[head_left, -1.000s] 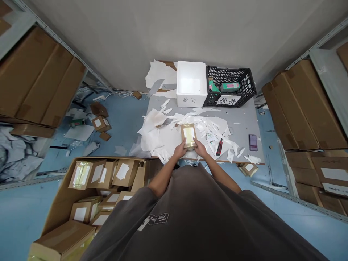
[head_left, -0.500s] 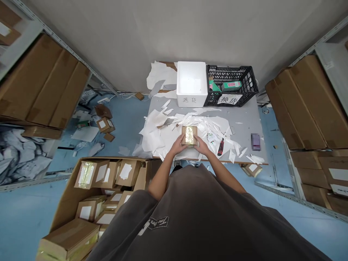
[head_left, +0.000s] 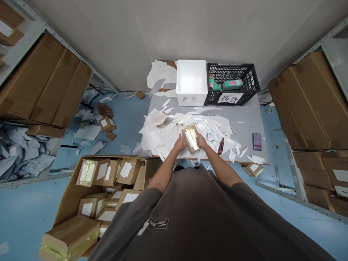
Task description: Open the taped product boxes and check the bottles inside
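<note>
Brown cardboard box (head_left: 191,139), taped and lying aslant near the frame's centre, is gripped between the left hand (head_left: 179,144) and right hand (head_left: 201,140); even pressure from both sides should keep it steady.

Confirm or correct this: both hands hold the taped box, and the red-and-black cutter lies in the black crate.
Not quite: the head view shows the cutter on the table. The left hand and right hand do hold the taped box.
</note>
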A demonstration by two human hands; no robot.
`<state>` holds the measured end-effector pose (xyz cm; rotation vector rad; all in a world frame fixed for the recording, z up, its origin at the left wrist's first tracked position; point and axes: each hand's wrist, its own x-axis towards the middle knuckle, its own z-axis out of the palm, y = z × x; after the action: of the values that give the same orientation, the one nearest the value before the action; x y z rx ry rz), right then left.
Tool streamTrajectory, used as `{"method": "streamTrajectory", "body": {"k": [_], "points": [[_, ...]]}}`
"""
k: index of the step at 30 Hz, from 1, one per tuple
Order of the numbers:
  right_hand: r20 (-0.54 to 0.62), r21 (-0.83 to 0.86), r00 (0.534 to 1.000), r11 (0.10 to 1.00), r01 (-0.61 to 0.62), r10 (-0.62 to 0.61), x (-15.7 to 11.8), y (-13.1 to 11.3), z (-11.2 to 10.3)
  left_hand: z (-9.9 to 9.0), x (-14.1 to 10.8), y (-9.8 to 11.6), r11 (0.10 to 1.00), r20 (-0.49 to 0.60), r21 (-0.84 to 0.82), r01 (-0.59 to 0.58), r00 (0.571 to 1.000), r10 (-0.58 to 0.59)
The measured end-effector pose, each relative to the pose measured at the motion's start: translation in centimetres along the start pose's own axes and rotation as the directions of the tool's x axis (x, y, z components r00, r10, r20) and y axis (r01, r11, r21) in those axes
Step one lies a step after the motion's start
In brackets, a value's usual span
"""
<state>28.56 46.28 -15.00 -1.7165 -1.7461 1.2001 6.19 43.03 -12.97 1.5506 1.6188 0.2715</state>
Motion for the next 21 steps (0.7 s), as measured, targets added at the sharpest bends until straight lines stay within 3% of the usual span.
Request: {"method": "streamTrajectory", "body": {"k": [4,10,15,18,21], "points": [[-0.109,-0.041,0.994,0.999,0.01,-0.014,-3.4,4.2,-0.7,1.7,0.8,0.3,0.992,0.028,0.113,-0.061,0.998,0.058],[-0.3,-0.095,0.949,0.987,-0.129,0.095,-7.8,11.2,-6.0,1.0,2.7,1.6,0.949,0.036,0.314,-0.02,0.999,0.01],[-0.359,0.045,0.857,0.924,-0.38,0.37,-8.0,17.5,-9.0,0.4,2.8,1.6,0.921,0.058,0.387,0.042,0.996,-0.069],[-0.34,0.106,0.818,0.883,-0.457,0.464,-7.5,20.4,-9.0,0.0,2.1,1.2,0.909,0.014,0.415,0.046,0.998,-0.057],[-0.3,0.156,0.81,0.863,-0.481,0.505,-6.8,21.7,-8.2,0.5,1.1,1.3,0.911,-0.024,0.409,0.048,0.999,-0.041]]}}
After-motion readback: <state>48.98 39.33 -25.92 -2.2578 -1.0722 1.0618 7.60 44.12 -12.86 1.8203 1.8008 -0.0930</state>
